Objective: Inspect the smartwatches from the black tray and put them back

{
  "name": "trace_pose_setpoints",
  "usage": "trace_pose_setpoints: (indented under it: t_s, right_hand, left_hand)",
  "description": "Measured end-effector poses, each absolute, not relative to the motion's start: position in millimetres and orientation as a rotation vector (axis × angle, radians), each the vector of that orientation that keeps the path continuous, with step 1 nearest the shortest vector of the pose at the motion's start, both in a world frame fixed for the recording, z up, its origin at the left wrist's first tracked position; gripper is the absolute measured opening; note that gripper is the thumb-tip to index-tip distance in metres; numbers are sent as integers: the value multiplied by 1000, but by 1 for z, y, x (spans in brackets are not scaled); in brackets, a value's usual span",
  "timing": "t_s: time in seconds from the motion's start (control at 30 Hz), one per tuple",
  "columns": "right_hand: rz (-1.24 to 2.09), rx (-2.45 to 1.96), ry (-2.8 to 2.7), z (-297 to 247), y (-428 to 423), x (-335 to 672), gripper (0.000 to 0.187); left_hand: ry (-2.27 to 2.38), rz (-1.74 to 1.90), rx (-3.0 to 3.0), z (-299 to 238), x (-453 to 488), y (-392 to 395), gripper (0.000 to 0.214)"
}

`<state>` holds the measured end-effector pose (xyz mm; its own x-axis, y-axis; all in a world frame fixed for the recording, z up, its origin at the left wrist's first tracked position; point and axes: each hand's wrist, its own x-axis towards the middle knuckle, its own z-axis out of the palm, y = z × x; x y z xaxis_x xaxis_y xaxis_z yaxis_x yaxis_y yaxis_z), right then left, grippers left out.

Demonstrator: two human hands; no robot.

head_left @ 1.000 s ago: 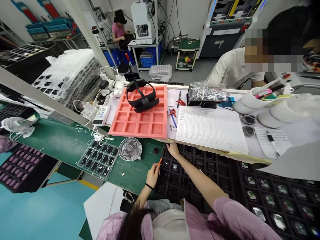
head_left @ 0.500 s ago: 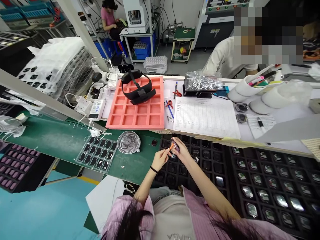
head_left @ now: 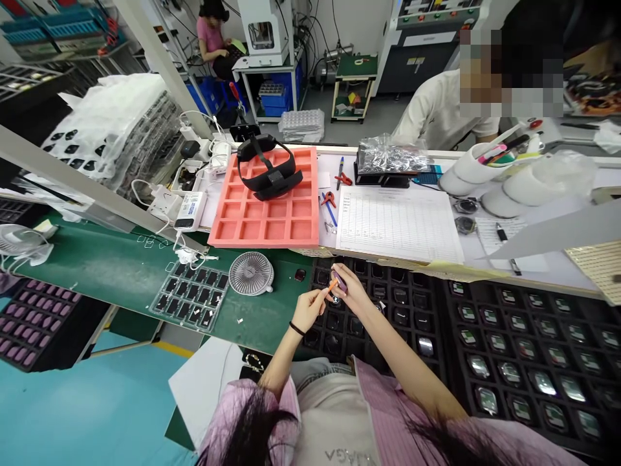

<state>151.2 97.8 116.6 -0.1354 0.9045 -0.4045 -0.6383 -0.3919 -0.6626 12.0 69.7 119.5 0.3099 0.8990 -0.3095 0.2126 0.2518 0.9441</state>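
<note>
Since the earlier frame the two hands have closed in: the left hand (head_left: 308,310) and the right hand (head_left: 350,289) now meet above the black cell tray (head_left: 361,320). The left hand is pinched shut on an orange-handled pick (head_left: 332,285). The right hand is curled almost closed around a small dark piece (head_left: 340,282), too small for me to identify from here.

The pick's long axis runs from lower left to upper right in the head view, with its tip aimed at the piece. I cannot tell whether they touch. The right hand is nearer the piece, since it holds it.

Reading outward from the black cell tray: the bench (head_left: 325,162) lies along its far edge, carrying a ruled paper sheet (head_left: 398,226) and a salmon-pink foam tray (head_left: 264,220) with a black head strap (head_left: 266,175) on it. Left of it, on a green mat (head_left: 262,310), sit a small white fan (head_left: 251,273) and a clear tray of dark parts (head_left: 190,299). Right of it lie silver-backed pieces (head_left: 543,383) in cells.
</note>
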Motion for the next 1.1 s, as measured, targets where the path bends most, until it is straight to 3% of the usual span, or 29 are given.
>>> trace_pose_setpoints:
  t_s: [0.33, 0.67, 0.97, 1.1]
  right_hand:
    - [1664, -1040, -550, 115, 96, 153, 32]
    - [1878, -808, -384, 123, 87, 139, 29]
    - [1862, -848, -383, 120, 88, 129, 41]
    - [1731, -983, -423, 111, 90, 120, 35]
  left_hand:
    - [1181, 559, 1330, 125, 2, 74, 59]
    - [1101, 488, 1296, 141, -10, 77, 55]
    - [1158, 612, 1184, 132, -4, 71, 58]
    - [1304, 820, 1211, 124, -3, 73, 54]
